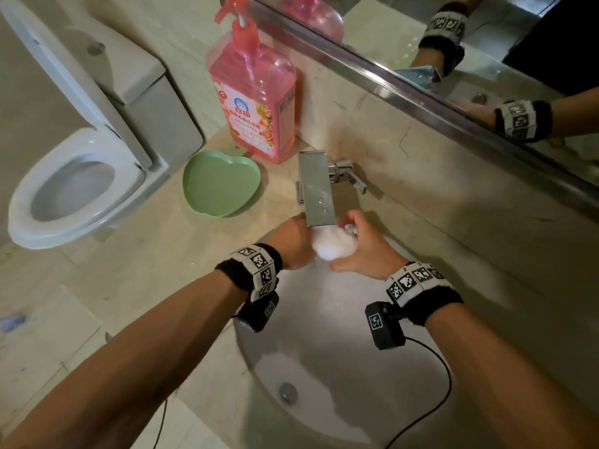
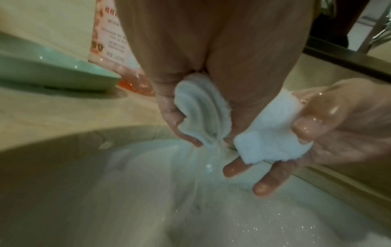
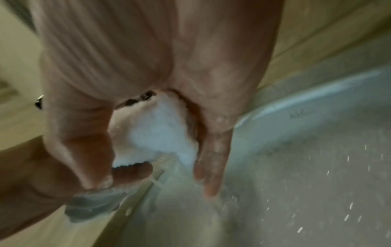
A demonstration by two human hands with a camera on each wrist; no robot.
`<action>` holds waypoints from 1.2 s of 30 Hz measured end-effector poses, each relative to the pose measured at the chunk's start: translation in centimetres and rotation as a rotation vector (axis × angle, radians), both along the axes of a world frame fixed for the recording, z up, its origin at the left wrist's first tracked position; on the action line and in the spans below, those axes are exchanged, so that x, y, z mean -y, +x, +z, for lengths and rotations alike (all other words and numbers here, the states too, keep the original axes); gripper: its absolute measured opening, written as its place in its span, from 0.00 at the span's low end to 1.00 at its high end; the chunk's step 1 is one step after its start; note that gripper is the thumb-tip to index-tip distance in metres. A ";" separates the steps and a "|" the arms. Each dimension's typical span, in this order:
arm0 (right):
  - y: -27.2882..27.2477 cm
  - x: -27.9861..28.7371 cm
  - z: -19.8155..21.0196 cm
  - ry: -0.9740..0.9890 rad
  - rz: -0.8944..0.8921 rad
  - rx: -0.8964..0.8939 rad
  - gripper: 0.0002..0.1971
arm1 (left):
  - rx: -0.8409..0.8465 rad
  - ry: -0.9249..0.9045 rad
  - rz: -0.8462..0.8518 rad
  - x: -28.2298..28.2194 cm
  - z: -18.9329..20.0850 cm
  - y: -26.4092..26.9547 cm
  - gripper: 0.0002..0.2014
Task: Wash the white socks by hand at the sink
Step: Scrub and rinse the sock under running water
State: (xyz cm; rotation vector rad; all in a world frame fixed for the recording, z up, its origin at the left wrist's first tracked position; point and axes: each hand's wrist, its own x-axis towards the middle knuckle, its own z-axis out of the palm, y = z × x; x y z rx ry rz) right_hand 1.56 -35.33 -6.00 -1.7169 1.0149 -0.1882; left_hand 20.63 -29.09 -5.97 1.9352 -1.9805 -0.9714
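A bunched wet white sock point(image 1: 332, 246) is held between both hands right under the flat metal faucet spout point(image 1: 316, 189), over the back of the white sink basin point(image 1: 324, 348). My left hand point(image 1: 293, 243) grips its left part, and in the left wrist view a folded piece of the sock point(image 2: 201, 113) sits in the curled fingers with water running off it. My right hand point(image 1: 356, 246) grips the right part, and the right wrist view shows the sock point(image 3: 156, 133) between thumb and fingers. Droplets spatter the basin.
A pink detergent pump bottle point(image 1: 256, 102) stands on the counter at the back left, with a green heart-shaped dish point(image 1: 220, 186) in front of it. The faucet handle point(image 1: 348, 175) sticks out to the right. A toilet point(image 1: 74, 176) stands to the left. A mirror point(image 1: 486, 43) runs along the wall. The drain point(image 1: 287, 392) is open.
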 end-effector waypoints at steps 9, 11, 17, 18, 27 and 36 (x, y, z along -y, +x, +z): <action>6.0 -1.5 -0.7 -0.050 0.079 -0.007 0.24 | 0.182 0.092 0.068 -2.4 2.9 3.5 0.43; 6.8 -1.7 -0.1 -0.223 0.093 -0.103 0.12 | 0.185 0.204 0.098 -2.6 2.9 4.0 0.38; 4.8 -1.1 0.2 -0.355 0.169 -0.143 0.19 | -0.126 0.332 0.176 -1.5 1.8 2.9 0.34; 4.0 -0.8 0.2 -0.308 0.164 -0.114 0.22 | -0.214 0.327 0.174 -1.2 1.4 2.4 0.33; 1.1 0.5 2.5 -0.194 -0.251 -0.111 0.53 | -0.574 0.286 0.255 -0.1 -1.0 0.4 0.36; 1.4 -2.2 4.3 -0.074 -0.153 -0.179 0.53 | 0.102 0.090 0.183 -3.0 1.3 -0.1 0.42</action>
